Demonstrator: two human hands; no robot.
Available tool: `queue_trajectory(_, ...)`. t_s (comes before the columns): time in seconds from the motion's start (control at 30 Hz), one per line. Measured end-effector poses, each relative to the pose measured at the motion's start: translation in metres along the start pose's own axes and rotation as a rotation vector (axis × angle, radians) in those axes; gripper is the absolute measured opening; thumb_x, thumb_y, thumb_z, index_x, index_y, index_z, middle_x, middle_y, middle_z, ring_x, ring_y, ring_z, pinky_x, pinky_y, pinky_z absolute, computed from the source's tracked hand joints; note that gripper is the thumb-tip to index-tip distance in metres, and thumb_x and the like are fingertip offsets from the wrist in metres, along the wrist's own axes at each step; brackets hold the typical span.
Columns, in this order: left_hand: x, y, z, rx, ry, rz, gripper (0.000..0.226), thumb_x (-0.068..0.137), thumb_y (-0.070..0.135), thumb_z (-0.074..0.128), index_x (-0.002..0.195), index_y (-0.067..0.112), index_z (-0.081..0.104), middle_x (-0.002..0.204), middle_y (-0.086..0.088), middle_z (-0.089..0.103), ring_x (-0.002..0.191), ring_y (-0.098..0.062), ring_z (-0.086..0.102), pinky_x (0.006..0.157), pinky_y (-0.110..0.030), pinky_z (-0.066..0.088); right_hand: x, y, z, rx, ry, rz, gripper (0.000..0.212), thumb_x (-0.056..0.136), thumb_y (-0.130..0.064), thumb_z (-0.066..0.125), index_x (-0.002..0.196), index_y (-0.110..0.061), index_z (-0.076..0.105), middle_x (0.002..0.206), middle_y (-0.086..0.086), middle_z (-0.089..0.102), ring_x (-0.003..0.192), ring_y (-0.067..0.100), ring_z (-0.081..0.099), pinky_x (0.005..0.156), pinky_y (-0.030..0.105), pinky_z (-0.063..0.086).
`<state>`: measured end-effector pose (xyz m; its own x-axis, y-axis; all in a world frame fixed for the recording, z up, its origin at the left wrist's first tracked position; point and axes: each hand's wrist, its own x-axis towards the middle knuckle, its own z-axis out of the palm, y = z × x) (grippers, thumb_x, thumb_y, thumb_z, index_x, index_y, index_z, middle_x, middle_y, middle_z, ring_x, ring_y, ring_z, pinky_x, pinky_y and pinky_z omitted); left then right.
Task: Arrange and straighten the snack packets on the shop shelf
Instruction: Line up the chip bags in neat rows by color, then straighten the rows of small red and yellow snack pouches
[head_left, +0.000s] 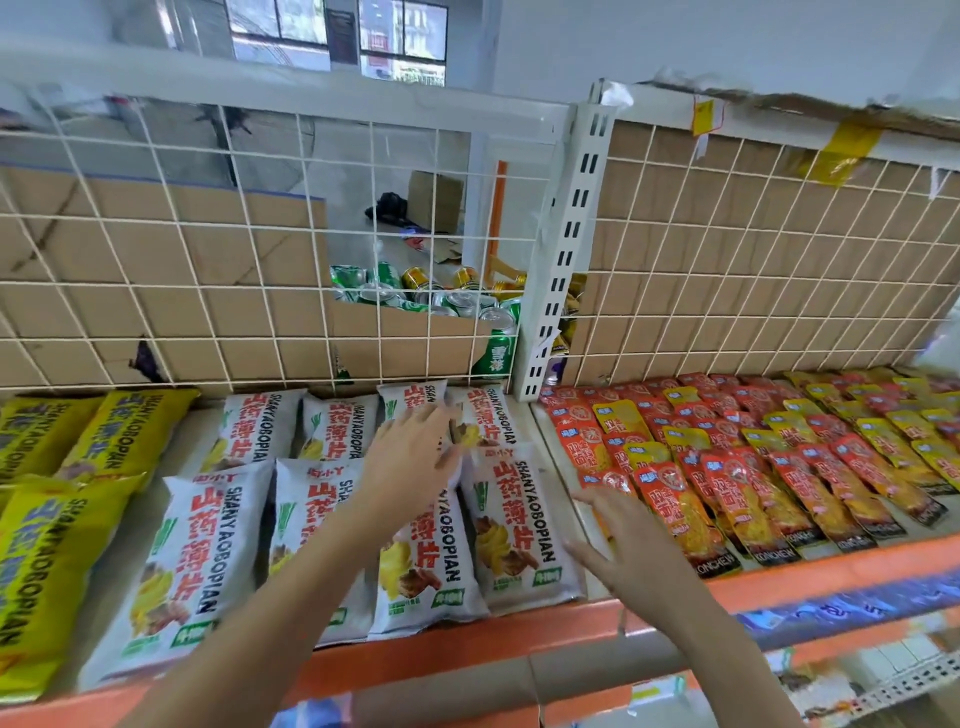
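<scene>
— What takes up most of the view?
— A shelf (571, 621) with an orange front lip, backed by a white wire grid (208, 270).

— And the stock?
— Red sachets (753, 467) in slanting, overlapping rows at 3 o'clock. White packets (192, 551) from 6 to 7 o'clock, lying flat in two rows of four, long sides running front to back. They carry red characters, black "SHANYAOBOPIAN" lettering, a yellow crisp picture and a green tag. The front row leans a little off straight and overlaps the back row. Yellow packets (36, 571) of the same shape lie at 9 o'clock.

— Anything behind the grid?
— Green and gold cans (441, 301), just above centre.

— The hands?
— The left hand (410, 462) lies at centre on the white packets, fingers straight and spread, gripping nothing. The right hand (623, 545), at 5 o'clock, is spread wide between white packets and sachets, holding nothing; whether it touches the shelf I cannot tell.
</scene>
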<state>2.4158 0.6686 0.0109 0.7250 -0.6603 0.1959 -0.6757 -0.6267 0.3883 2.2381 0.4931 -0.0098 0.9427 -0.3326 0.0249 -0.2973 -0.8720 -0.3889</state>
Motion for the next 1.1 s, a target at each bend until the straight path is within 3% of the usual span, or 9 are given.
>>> queue_trajectory(0.1, -0.032, -0.018, -0.014, 0.021, 0.054, -0.075, 0.047, 0.095, 0.036, 0.045, 0.139, 0.024, 0.037, 0.145, 0.005, 0.038, 0.133, -0.019, 0.033, 0.109, -0.038, 0.028, 0.006, 0.0, -0.005, -0.04, 0.062, -0.06, 0.056, 0.085, -0.055, 0.038, 0.137, -0.032, 0.035, 0.143, -0.012, 0.035, 0.132, 0.008, 0.03, 0.108, 0.031, 0.025)
queue_trajectory(0.27, -0.085, -0.042, -0.029, 0.116, 0.152, -0.2, 0.048, 0.092, 0.038, 0.049, 0.137, 0.025, 0.041, 0.143, 0.005, 0.041, 0.133, -0.021, 0.036, 0.107, -0.041, 0.03, 0.012, 0.001, -0.009, -0.043, 0.093, -0.105, 0.066, 0.079, -0.059, 0.027, 0.137, -0.029, 0.037, 0.143, -0.01, 0.037, 0.132, 0.011, 0.032, 0.109, 0.032, 0.025)
queue_trajectory(0.43, -0.13, -0.037, -0.037, 0.21, 0.239, -0.266, 0.052, 0.083, 0.052, 0.033, 0.127, 0.028, 0.045, 0.131, -0.002, 0.054, 0.12, -0.029, 0.05, 0.094, -0.05, 0.043, 0.011, 0.011, -0.012, -0.043, 0.111, -0.173, 0.052, 0.089, -0.052, 0.037, 0.136, -0.03, 0.038, 0.142, -0.01, 0.039, 0.131, 0.01, 0.034, 0.109, 0.031, 0.025)
queue_trajectory(0.6, -0.162, -0.015, -0.034, 0.267, 0.286, -0.375, 0.058, 0.082, 0.054, 0.035, 0.126, 0.022, 0.052, 0.133, -0.003, 0.053, 0.124, -0.029, 0.045, 0.098, -0.05, 0.038, 0.005, 0.024, -0.022, -0.053, 0.088, -0.241, 0.079, 0.072, -0.067, 0.008, 0.138, -0.033, 0.034, 0.143, -0.014, 0.036, 0.133, 0.007, 0.03, 0.108, 0.029, 0.024)
queue_trajectory(0.77, -0.185, 0.011, -0.024, 0.297, 0.306, -0.461, 0.06, 0.084, 0.06, 0.029, 0.124, 0.021, 0.053, 0.128, -0.006, 0.056, 0.118, -0.031, 0.05, 0.093, -0.051, 0.042, -0.002, 0.044, -0.026, -0.023, 0.081, -0.313, 0.076, 0.075, -0.066, 0.013, 0.138, -0.031, 0.035, 0.142, -0.011, 0.038, 0.133, 0.009, 0.031, 0.108, 0.028, 0.023)
queue_trajectory(0.9, -0.197, 0.032, -0.013, 0.289, 0.31, -0.494, 0.053, 0.079, 0.052, 0.034, 0.121, 0.024, 0.052, 0.128, -0.004, 0.056, 0.116, -0.024, 0.044, 0.091, -0.047, 0.04, -0.011, 0.055, -0.028, -0.007, 0.079, -0.346, 0.074, 0.076, -0.065, 0.015, 0.138, -0.029, 0.038, 0.142, -0.009, 0.04, 0.133, 0.01, 0.032, 0.108, 0.028, 0.021)
queue_trajectory(1.1, -0.184, 0.051, 0.001, 0.279, 0.279, -0.457, 0.059, 0.08, 0.054, 0.034, 0.122, 0.019, 0.055, 0.125, -0.005, 0.058, 0.108, -0.031, 0.059, 0.081, -0.05, 0.05, -0.021, 0.076, -0.035, 0.006, 0.084, -0.297, 0.073, 0.075, -0.064, 0.018, 0.136, -0.03, 0.041, 0.139, -0.009, 0.043, 0.13, 0.012, 0.037, 0.106, 0.029, 0.026)
